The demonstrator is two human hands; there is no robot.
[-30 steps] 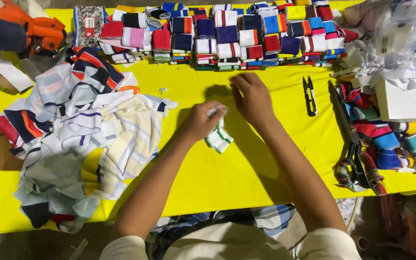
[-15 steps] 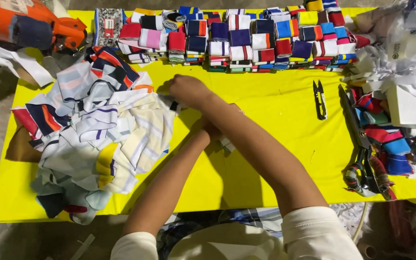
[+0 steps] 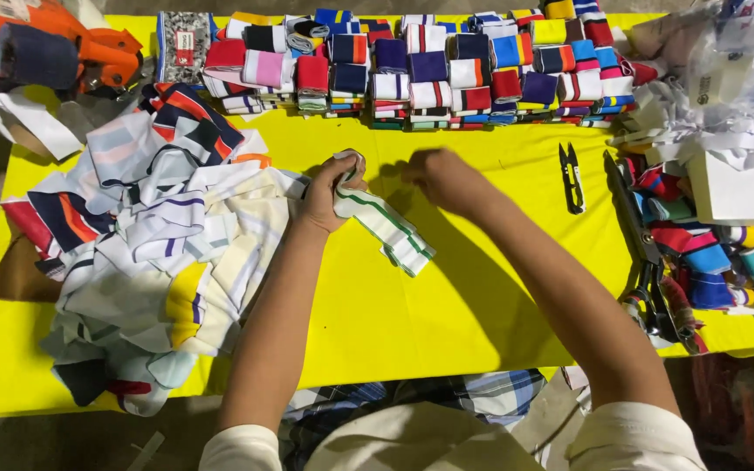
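The left hand (image 3: 329, 194) grips 1 end of a long white knit cloth strip with green stripes (image 3: 386, 225). The strip slants down and away to the right on the yellow table (image 3: 482, 288), below the right hand (image 3: 442, 179), which is curled shut on nothing.

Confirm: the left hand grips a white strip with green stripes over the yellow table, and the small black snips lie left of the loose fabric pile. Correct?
Not quite. In the head view the black snips lie to the right, beyond the right hand, far from the fabric pile. The left hand does grip the green-striped white strip over the yellow table.
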